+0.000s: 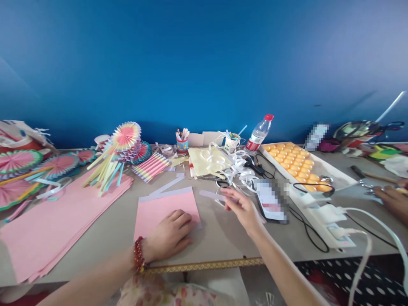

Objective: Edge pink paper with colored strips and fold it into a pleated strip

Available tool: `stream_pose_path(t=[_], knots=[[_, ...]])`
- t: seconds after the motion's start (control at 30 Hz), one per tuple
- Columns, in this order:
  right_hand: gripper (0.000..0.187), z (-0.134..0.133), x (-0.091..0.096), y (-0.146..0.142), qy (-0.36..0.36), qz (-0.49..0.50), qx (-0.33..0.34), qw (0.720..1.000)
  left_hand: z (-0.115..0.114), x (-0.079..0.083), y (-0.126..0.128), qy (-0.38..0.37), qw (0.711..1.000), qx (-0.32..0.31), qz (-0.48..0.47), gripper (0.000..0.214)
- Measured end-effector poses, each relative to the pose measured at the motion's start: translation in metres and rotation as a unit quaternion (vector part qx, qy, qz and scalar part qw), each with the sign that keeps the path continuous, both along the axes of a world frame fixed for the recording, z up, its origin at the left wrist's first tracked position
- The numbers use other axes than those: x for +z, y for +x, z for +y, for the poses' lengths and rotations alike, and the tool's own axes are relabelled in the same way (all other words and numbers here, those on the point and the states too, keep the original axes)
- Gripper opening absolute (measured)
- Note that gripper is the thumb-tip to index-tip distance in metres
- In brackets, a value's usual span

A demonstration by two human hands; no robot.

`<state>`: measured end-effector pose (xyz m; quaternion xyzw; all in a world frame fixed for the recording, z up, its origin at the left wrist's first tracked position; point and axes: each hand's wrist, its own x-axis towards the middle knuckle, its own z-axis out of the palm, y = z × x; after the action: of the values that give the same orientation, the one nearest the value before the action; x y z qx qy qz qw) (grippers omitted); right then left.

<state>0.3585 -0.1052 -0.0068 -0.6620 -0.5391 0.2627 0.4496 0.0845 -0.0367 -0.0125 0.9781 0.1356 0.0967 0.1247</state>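
Observation:
My left hand lies palm down on a pink paper sheet near the table's front edge, fingers loosely curled over the paper. A red bead bracelet sits on that wrist. My right hand is raised a little to the right of the sheet and pinches a thin pale paper strip that points left. A phone lies just right of that hand.
A stack of pink sheets covers the left. Folded paper fans and coloured strips stand behind. White paper curls, a water bottle, a tray of orange pieces, a power strip and another person's hand are to the right.

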Motion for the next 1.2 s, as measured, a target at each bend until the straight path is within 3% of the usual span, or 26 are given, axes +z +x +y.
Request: stream_pose_path(t=[0.07, 0.13, 0.2, 0.27, 0.33, 0.4, 0.6, 0.8, 1.0, 1.1, 1.2], knots=[[0.053, 0.013, -0.002, -0.001, 0.039, -0.052, 0.015, 0.998, 0.0, 0.0, -0.001, -0.019, 0.999, 0.02, -0.019, 0.034], [0.059, 0.014, -0.004, -0.006, 0.076, -0.196, -0.002, 0.978, 0.0, -0.001, -0.003, -0.033, 0.998, 0.041, -0.041, 0.036], [0.051, 0.006, -0.002, -0.017, 0.084, -0.325, -0.017, 0.942, 0.001, -0.003, -0.003, -0.033, 0.997, 0.044, -0.051, 0.038], [0.041, -0.007, 0.002, -0.031, 0.093, -0.375, 0.024, 0.922, 0.003, -0.003, -0.003, -0.022, 0.998, 0.033, -0.045, 0.043], [0.037, -0.017, 0.004, -0.043, 0.082, -0.384, 0.124, 0.911, 0.003, -0.004, -0.002, -0.013, 0.999, 0.023, -0.035, 0.048], [0.035, -0.02, 0.002, -0.05, 0.061, -0.38, 0.183, 0.905, 0.003, -0.003, -0.001, -0.01, 0.999, 0.017, -0.029, 0.051], [0.043, 0.002, -0.01, -0.047, 0.036, -0.405, 0.17, 0.898, 0.0, 0.004, -0.003, 0.006, 1.0, 0.016, -0.002, 0.049], [0.039, 0.013, 0.007, -0.052, 0.033, -0.376, 0.219, 0.9, 0.006, 0.021, -0.018, -0.001, 1.0, 0.01, 0.018, 0.047], [0.041, 0.023, -0.003, -0.054, 0.039, -0.389, 0.226, 0.892, 0.046, 0.014, -0.053, 0.029, 0.997, 0.069, -0.018, 0.046], [0.048, 0.038, -0.007, -0.059, 0.036, -0.381, 0.209, 0.9, 0.078, 0.005, -0.073, 0.012, 0.983, 0.175, -0.054, 0.036], [0.055, 0.055, -0.005, -0.068, 0.019, -0.356, 0.19, 0.915, 0.1, -0.004, -0.086, 0.014, 0.973, 0.219, -0.068, 0.039]])
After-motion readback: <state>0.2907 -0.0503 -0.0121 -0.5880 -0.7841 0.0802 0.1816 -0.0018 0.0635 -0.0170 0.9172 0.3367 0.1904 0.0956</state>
